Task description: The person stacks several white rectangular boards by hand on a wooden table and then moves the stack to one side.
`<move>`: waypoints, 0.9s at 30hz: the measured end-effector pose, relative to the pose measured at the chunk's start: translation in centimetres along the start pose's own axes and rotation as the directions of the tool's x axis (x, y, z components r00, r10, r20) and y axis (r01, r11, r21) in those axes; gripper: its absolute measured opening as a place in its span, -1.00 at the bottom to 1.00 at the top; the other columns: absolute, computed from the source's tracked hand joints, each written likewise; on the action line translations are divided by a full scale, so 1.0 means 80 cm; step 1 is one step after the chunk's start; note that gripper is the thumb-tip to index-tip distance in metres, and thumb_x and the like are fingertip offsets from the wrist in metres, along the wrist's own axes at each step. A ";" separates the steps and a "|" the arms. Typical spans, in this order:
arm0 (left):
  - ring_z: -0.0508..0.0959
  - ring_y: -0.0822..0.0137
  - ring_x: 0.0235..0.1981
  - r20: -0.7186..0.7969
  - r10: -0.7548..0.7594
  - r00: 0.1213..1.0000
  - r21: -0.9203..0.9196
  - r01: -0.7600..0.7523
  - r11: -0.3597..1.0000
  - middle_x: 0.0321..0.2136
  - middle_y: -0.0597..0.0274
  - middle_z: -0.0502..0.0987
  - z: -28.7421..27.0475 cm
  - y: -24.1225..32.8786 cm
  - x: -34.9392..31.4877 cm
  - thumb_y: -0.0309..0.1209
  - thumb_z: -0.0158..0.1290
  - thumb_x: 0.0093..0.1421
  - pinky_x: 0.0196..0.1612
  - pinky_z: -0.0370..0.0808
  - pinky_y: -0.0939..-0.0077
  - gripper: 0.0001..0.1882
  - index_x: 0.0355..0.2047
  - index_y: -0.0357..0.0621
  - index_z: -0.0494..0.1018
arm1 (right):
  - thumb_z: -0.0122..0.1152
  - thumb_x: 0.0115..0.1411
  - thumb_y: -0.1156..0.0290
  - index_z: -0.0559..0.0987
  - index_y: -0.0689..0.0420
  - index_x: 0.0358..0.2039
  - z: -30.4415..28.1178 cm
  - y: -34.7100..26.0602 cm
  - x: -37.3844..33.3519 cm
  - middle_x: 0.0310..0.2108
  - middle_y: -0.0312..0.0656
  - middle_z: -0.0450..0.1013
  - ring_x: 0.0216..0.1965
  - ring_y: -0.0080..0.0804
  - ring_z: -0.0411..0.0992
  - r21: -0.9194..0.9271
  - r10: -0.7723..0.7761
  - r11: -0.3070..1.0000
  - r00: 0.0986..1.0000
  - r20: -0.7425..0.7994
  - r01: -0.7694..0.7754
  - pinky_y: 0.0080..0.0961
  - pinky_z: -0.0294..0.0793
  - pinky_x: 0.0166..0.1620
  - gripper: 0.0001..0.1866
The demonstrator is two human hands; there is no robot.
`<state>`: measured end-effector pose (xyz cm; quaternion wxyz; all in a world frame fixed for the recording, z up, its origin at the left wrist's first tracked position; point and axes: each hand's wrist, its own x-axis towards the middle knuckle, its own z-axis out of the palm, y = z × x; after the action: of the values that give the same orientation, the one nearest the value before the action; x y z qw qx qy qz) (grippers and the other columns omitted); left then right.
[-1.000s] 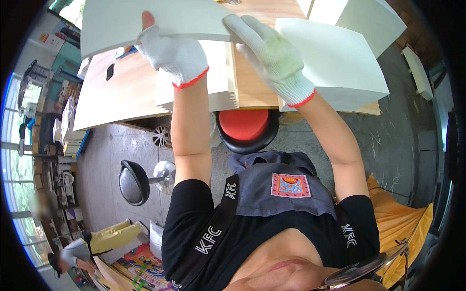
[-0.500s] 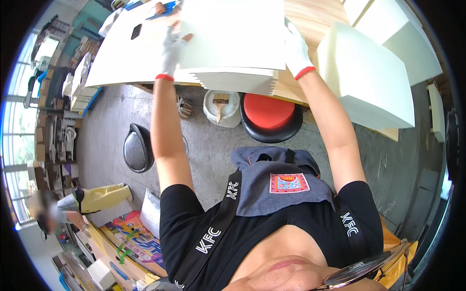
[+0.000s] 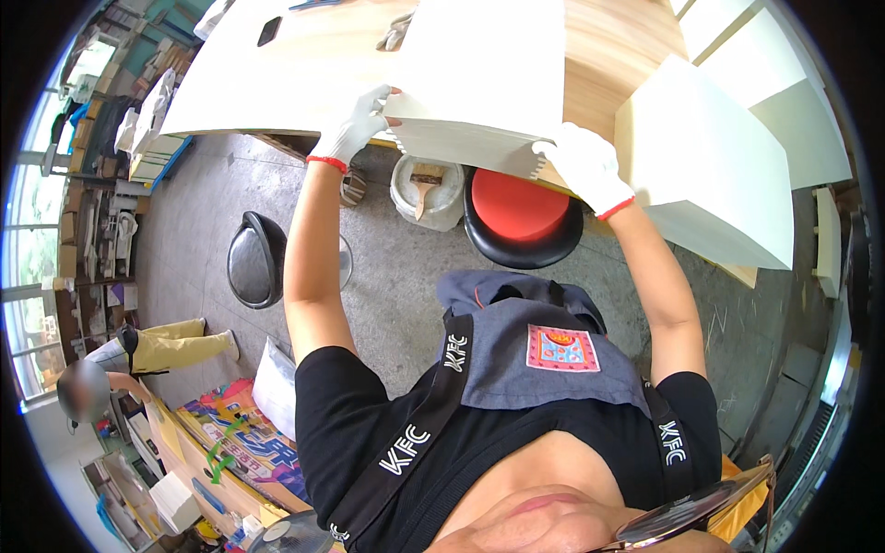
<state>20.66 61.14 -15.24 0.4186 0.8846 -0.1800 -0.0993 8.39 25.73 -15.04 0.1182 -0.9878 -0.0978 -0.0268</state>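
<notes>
A tall stack of white sheets (image 3: 489,74) lies on the work table, its layered front edges facing me. My left hand (image 3: 361,124), in a white glove with bare fingertips and a red cuff, touches the stack's left side near the front corner, thumb and forefinger apart. At the front right corner is my right hand (image 3: 583,166), gloved the same way. One digit reaches along the front edges, while the rest of that hand lies by the right side; some of its fingers are hidden.
A large white block-like stack (image 3: 705,157) stands right of my right hand. Below the table edge are a bucket (image 3: 406,203) with a brush (image 3: 425,184) and a red-topped stool (image 3: 519,207). A black stool (image 3: 255,260) stands left. Far left, a person (image 3: 138,355) works at another table.
Both hands have come nearer to me, from the stack's sides to its front corners. The view has shifted a little, and a crumpled light item now shows beyond the stack's left side.
</notes>
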 end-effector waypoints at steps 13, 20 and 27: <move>0.53 0.30 -0.15 0.113 -0.054 0.992 -0.015 0.056 0.998 -0.11 0.14 0.58 -0.014 -0.003 0.020 -0.68 0.21 0.04 -0.06 0.49 0.39 -0.44 0.10 -0.19 0.44 | 0.05 0.31 0.19 0.63 -0.01 -0.20 0.032 0.023 -0.007 -0.34 -0.11 0.52 -0.27 -0.15 0.53 -0.066 -0.172 0.984 0.972 -0.159 0.163 -0.24 0.52 -0.21 -0.75; 0.51 0.33 -0.16 0.133 -0.036 0.990 -0.070 0.045 0.996 -0.13 0.17 0.57 -0.013 -0.008 0.023 -0.70 0.17 0.04 -0.07 0.48 0.41 -0.45 0.10 -0.24 0.45 | -0.02 0.29 0.34 0.64 0.01 -0.23 0.028 0.017 -0.014 -0.33 -0.13 0.51 -0.26 -0.13 0.50 0.083 -0.134 0.985 0.971 -0.200 0.154 -0.25 0.51 -0.18 -0.77; 0.52 0.22 -0.01 0.144 -0.037 0.989 -0.001 0.038 0.999 -0.11 0.03 0.58 -0.011 -0.009 0.024 -0.66 0.13 0.10 0.11 0.40 0.35 -0.48 0.12 -0.15 0.44 | 0.03 0.28 0.34 0.61 0.01 -0.16 0.038 0.021 -0.014 -0.38 -0.16 0.50 -0.28 -0.18 0.52 -0.062 -0.235 0.972 0.935 -0.265 0.227 -0.28 0.52 -0.22 -0.79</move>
<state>22.85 61.42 -15.25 0.4042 0.8775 -0.1930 -0.1712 7.71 24.67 -18.49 0.1114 -0.9582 -0.1957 -0.1764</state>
